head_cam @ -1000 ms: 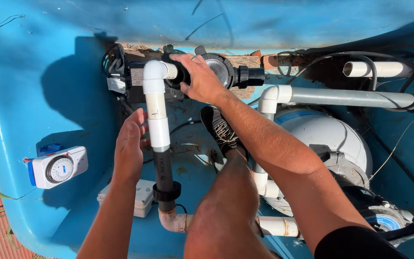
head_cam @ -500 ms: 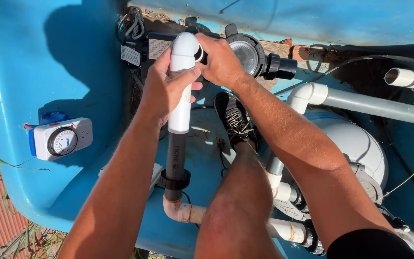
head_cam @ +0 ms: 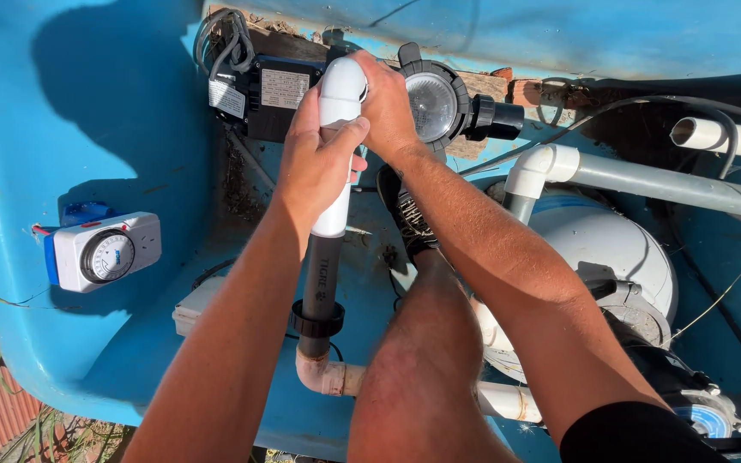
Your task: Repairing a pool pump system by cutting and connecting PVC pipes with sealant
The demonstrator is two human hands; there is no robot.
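Observation:
An upright white plastic pipe [head_cam: 334, 214] with a rounded elbow on top runs down into a black section with a black collar [head_cam: 317, 321]. My left hand [head_cam: 315, 167] is wrapped around the white pipe just under the elbow. My right hand [head_cam: 385, 103] grips the elbow's top right side, beside the round black pump lid [head_cam: 433, 105] with its clear window. My bare knee [head_cam: 426, 369] and black shoe [head_cam: 405, 214] sit below the hands.
A white dial timer [head_cam: 105, 251] is fixed to the blue enclosure wall [head_cam: 62, 120] at left. A black electrical box [head_cam: 272, 94] with cables sits behind the pipe. A white filter tank [head_cam: 598, 249] and grey and white pipes [head_cam: 645, 176] fill the right side.
My left hand climbed from beside the lower pipe up to grip the white pipe under the elbow. My right hand stayed on the elbow. The view moved closer.

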